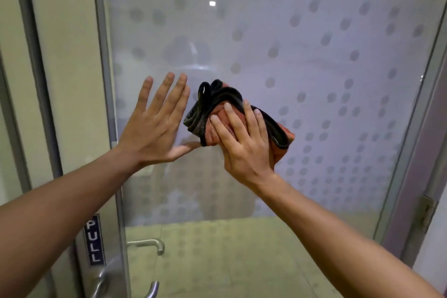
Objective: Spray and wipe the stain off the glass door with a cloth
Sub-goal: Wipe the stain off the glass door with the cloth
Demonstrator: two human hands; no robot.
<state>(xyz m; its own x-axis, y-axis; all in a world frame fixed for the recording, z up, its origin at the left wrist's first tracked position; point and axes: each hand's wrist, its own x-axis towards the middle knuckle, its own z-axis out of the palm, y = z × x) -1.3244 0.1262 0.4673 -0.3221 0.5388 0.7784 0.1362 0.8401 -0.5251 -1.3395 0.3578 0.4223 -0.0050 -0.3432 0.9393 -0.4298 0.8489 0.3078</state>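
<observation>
The glass door (pixel 302 60) fills the view, frosted with a pattern of grey dots. My right hand (pixel 244 143) presses a folded orange cloth with black trim (pixel 212 106) flat against the glass near the middle. My left hand (pixel 154 123) rests flat on the glass just left of the cloth, fingers spread and pointing up, thumb reaching under the cloth's lower left corner. No spray bottle is in view. I cannot make out a stain on the glass.
The door's metal frame (pixel 106 94) runs down the left side, with a "PULL" sign (pixel 94 241) and lever handles (pixel 151 245) at the lower left. A hinge (pixel 427 213) sits on the right frame. Beige wall panels stand to the left.
</observation>
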